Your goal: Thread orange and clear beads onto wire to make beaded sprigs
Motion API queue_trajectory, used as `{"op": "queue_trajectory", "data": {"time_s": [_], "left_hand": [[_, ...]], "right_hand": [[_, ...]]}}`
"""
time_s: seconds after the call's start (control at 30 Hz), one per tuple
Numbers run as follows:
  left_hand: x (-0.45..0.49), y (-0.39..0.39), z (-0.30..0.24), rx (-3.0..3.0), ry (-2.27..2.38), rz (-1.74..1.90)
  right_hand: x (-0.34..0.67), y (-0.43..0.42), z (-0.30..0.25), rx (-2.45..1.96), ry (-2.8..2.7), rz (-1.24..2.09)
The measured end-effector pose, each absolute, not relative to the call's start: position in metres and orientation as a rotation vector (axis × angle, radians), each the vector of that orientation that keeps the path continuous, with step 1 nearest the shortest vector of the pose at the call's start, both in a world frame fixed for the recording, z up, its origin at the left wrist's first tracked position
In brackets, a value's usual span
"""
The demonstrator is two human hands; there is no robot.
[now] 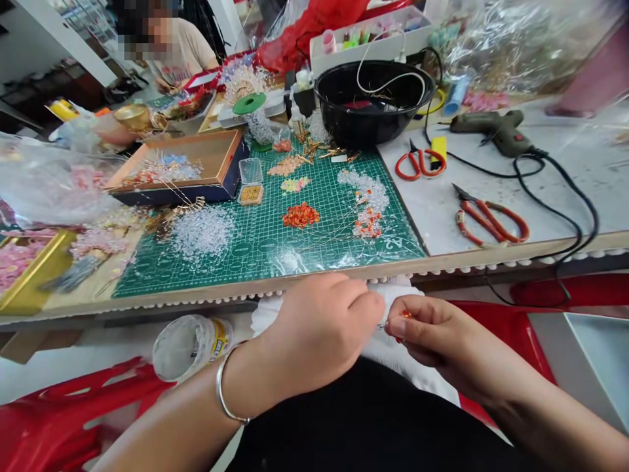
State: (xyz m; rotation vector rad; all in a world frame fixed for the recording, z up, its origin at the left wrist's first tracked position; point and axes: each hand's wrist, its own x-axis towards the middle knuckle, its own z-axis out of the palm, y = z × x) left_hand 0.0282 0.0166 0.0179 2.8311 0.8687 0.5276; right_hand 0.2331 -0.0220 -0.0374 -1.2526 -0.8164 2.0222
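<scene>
My left hand [319,324] is closed just below the table edge, its fingertips turned away, so what they grip is hidden. Close beside it, my right hand [437,331] pinches a small cluster of orange-red beads [405,315] between thumb and fingers. A short bit of something thin shows between the two hands. On the green cutting mat [255,255] lie a pile of orange beads [301,214], a heap of clear beads [202,233] and beaded pieces in clear and orange [368,223] with thin wires.
To the right lie red-handled pliers [491,219], red-handled cutters [420,162] and a glue gun [496,128] with a looping cord. A black bowl [373,108] and an open box [226,160] stand behind. A white bucket [189,347] is below the table; another person [189,49] sits across.
</scene>
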Motion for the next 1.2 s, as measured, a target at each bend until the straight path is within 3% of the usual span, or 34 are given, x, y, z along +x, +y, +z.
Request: {"op": "queue_trajectory", "data": {"time_s": [0.2, 0.57, 1.0, 1.2], "left_hand": [[0.037, 0.002, 0.012, 2.942, 0.774, 0.863], [0.026, -0.006, -0.003, 2.883, 0.678, 0.93], [0.021, 0.008, 0.028, 2.406, 0.854, 0.674], [0.021, 0.007, 0.023, 2.414, 0.807, 0.693]], "right_hand": [[0.23, -0.022, -0.034, -1.205, -0.738, 1.89], [0.231, -0.025, -0.027, -1.145, -0.705, 1.914], [0.249, -0.026, -0.019, -1.161, -1.292, 2.064], [0.251, -0.023, -0.023, -1.126, -1.305, 2.136]]}}
